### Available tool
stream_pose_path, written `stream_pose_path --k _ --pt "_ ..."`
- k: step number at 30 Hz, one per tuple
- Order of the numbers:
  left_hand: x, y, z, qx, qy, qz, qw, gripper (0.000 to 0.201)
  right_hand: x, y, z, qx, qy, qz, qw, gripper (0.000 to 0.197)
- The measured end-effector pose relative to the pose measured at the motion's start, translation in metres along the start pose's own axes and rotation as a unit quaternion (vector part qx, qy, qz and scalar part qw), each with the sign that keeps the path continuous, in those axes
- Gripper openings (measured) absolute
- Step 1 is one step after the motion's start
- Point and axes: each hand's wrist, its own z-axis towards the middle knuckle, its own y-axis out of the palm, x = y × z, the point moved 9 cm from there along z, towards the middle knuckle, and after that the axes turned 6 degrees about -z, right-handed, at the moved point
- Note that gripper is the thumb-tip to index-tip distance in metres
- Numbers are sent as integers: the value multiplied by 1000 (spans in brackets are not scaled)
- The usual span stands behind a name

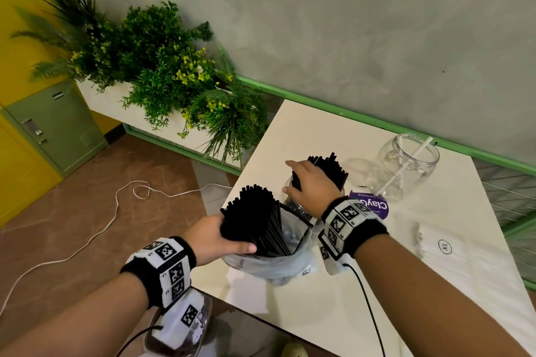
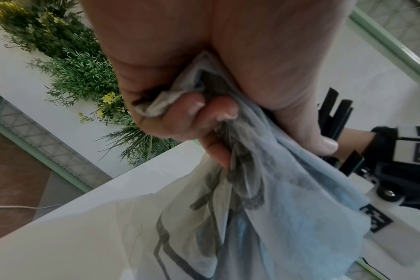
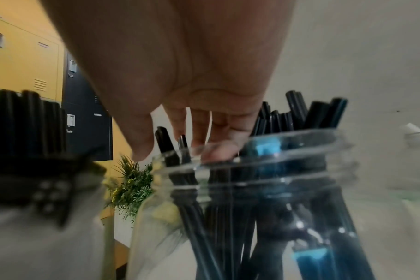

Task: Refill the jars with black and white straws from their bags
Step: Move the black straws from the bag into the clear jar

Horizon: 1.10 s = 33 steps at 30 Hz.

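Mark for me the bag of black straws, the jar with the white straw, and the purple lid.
bag of black straws (image 1: 278, 265), head view, crumpled plastic wall
jar with the white straw (image 1: 417, 166), head view, clear side wall
purple lid (image 1: 374, 207), head view, printed top

Worktop (image 1: 362, 293), white, square, laminate.
Bearing: two clear plastic jars (image 1: 406, 166), translucent plastic bag of black straws (image 1: 278, 266), purple round lid (image 1: 374, 207), white straw packet (image 1: 470, 264).

A café-like back room: metal lockers (image 1: 55, 127), a planter of artificial greenery (image 1: 162, 72), straw jars (image 1: 406, 165).
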Motion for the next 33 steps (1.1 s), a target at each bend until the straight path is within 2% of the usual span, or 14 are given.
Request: stream_pose_path --k 2,5,9,13,15,18,23,25,29,33 --pt "-1 0 0 2 -1 1 1000 97 -1 -1 4 17 3 28 999 40" --pt "-2 -1 0 5 -1 2 1000 100 2 -14 -4 109 -7 71 991 18" --pt "-2 -2 2 5 5 2 1000 97 13 -38 -30 199 -23 85 976 13" --pt "0 -4 2 4 6 -6 1000 98 46 -65 -60 259 4 103 960 15" --pt "4 -3 1 3 8 -9 1000 95 64 -62 -66 251 32 106 961 16" --pt "9 -2 2 13 9 2 1000 87 78 -44 -66 201 55 71 975 15" --pt "12 -1 1 -1 9 -1 1000 108 74 -36 -71 201 56 72 975 13" --pt "12 -1 0 0 9 0 1000 104 74 -36 -71 204 68 71 974 13" --pt "13 -1 -2 5 8 10 1000 86 57 -52 -61 196 28 55 979 15" --pt "11 -1 -1 6 6 5 1000 78 34 -69 -28 141 -19 -13 990 18"
